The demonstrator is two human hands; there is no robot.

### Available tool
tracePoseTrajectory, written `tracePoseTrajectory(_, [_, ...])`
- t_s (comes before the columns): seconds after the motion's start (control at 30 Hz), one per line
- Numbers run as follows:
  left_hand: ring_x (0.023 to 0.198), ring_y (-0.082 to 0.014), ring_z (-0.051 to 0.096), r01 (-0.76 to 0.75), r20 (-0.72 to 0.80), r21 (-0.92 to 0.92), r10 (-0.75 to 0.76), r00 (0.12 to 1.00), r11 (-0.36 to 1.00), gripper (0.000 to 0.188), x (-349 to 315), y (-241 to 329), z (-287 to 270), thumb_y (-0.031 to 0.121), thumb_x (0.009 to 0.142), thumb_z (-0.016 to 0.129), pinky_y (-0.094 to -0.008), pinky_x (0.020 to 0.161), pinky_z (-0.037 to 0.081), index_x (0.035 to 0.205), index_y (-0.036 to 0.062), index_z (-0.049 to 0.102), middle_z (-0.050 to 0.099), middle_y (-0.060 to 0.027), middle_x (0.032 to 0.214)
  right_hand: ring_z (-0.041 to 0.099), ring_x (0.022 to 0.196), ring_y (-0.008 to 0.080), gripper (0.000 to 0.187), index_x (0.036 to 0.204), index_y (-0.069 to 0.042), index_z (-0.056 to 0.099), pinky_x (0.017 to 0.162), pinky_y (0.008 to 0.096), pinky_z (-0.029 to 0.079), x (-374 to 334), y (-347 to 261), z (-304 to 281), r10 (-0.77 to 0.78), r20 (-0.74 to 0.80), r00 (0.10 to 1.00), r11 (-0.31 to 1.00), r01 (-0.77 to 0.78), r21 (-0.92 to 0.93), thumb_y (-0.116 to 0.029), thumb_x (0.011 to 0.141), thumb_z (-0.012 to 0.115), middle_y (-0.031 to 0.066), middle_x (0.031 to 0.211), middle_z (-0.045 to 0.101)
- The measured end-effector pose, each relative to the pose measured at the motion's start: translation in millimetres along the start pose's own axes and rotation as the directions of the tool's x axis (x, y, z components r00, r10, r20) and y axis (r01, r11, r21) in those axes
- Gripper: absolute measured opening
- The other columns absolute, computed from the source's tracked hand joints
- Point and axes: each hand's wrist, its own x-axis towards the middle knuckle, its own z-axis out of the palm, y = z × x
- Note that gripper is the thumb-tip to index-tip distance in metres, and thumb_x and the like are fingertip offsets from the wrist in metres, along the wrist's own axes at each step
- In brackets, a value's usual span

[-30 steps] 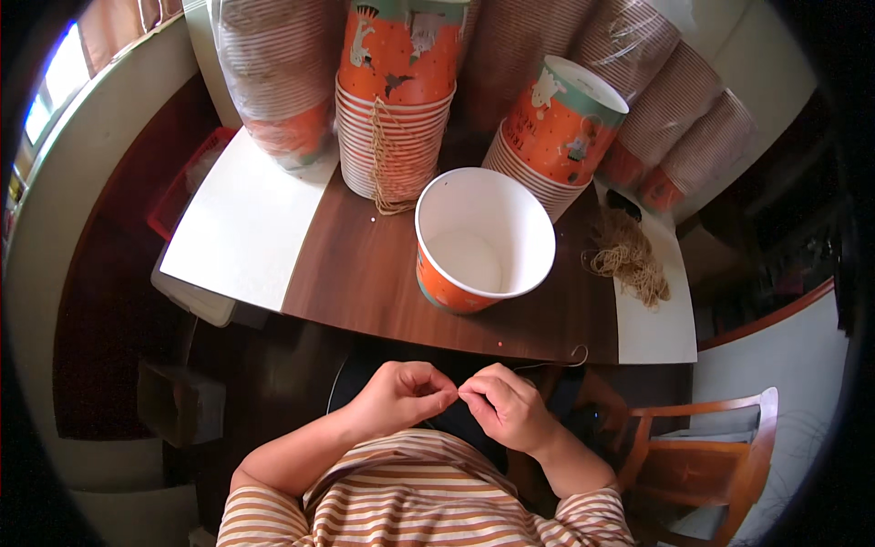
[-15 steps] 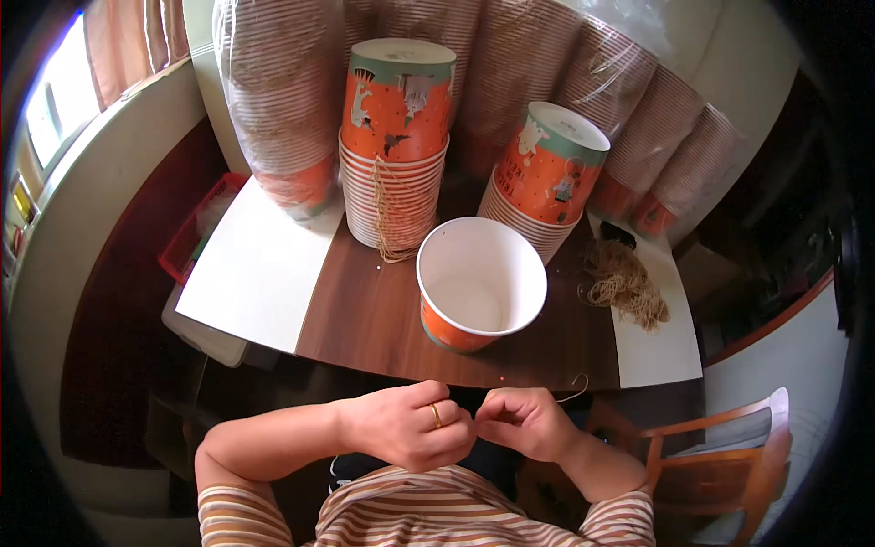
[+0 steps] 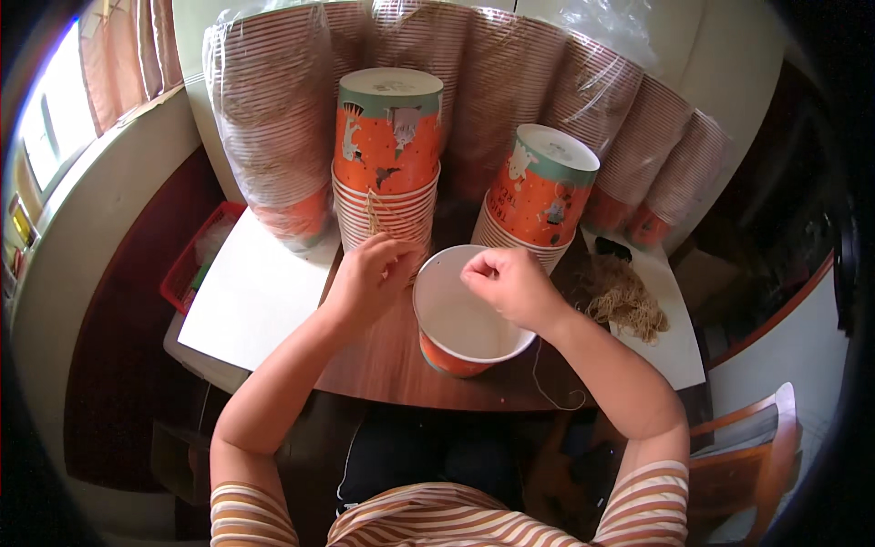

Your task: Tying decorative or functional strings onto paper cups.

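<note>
An open orange paper bucket [image 3: 460, 342] with a white inside stands on the brown table [image 3: 383, 365] in front of me. My left hand [image 3: 372, 273] is at the bucket's left rim, fingers pinched on a thin string. My right hand [image 3: 512, 284] is over the bucket's far rim, fingers closed on the same thin string [image 3: 547, 387], whose loose end trails down over the table's front edge. Just behind my left hand stands a stack of orange buckets [image 3: 387, 173] with strings hanging on it.
A second, tilted stack of orange buckets [image 3: 538, 191] stands behind my right hand. Plastic-wrapped stacks of cups [image 3: 273, 118] line the back. A pile of loose string [image 3: 624, 301] lies at the right, a white sheet [image 3: 251, 292] at the left, and a wooden chair [image 3: 756, 456] at lower right.
Both hands have moved from in front of my chest up to the bucket's rim, carrying the string with them. My head has come closer to the table.
</note>
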Motion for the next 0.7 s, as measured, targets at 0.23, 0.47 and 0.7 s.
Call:
tracePoseTrajectory(0.23, [0.069, -0.0079, 0.058, 0.261, 0.256, -0.250, -0.197, 0.946, 0.932, 0.020, 10.5, -61.4, 27.7, 0.010, 0.086, 0.058, -0.0249, 0.062, 0.048, 0.100, -0.0038, 0.065, 0.066, -0.0091, 0.077, 0.061, 0.055, 0.0205, 0.015, 0.074, 0.001, 0.064, 0.054, 0.0319, 0.048, 36.3, 29.5, 21.5, -0.054, -0.011, 0.998, 0.983, 0.051, -0.175, -0.013, 0.076, 0.059, 0.0135, 0.063, 0.063])
tracePoseTrajectory(0.47, [0.074, -0.0063, 0.056, 0.250, 0.307, -0.263, -0.165, 0.937, 0.932, 0.018, 16.9, -63.8, 27.0, 0.008, 0.089, 0.055, -0.0241, 0.063, 0.048, 0.098, -0.0055, 0.065, 0.065, -0.0047, 0.081, 0.063, 0.059, 0.0246, 0.014, 0.076, 0.001, 0.065, 0.056, 0.0348, 0.049, 41.2, 31.2, 21.8, -0.024, -0.018, 1.000, 0.968, 0.018, -0.249, -0.012, 0.077, 0.059, 0.0156, 0.066, 0.063])
tracePoseTrajectory(0.7, [0.073, -0.0075, 0.057, 0.280, 0.340, -0.270, -0.181, 0.923, 0.921, 0.019, 18.2, -62.1, 28.2, 0.009, 0.089, 0.055, -0.0247, 0.064, 0.048, 0.100, -0.0045, 0.064, 0.066, -0.0070, 0.081, 0.063, 0.061, 0.0275, 0.014, 0.076, 0.001, 0.065, 0.057, 0.0363, 0.049, 41.0, 28.2, 23.2, -0.017, -0.029, 0.999, 0.973, 0.010, -0.232, -0.011, 0.076, 0.059, 0.0172, 0.067, 0.063])
